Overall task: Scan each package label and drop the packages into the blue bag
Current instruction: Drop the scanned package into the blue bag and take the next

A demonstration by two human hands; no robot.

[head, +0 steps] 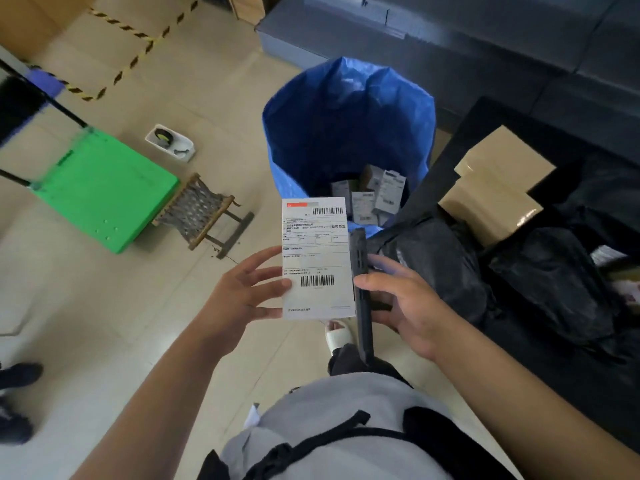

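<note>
My left hand [247, 292] holds a flat white package [317, 258] by its left edge, label with two barcodes facing up. My right hand [401, 303] grips a dark handheld scanner [362, 289] held edge-on, touching the package's right side. Just beyond stands the open blue bag [346, 123], with several small white labelled boxes [375, 195] lying at its bottom.
To the right, a black table [491, 112] carries brown cardboard boxes [498, 181] and black plastic-wrapped parcels [550, 282]. A green cart [104, 188] and a small woven stool [204, 213] sit on the floor at left. Another person's dark shoes [17, 375] are at the far left edge.
</note>
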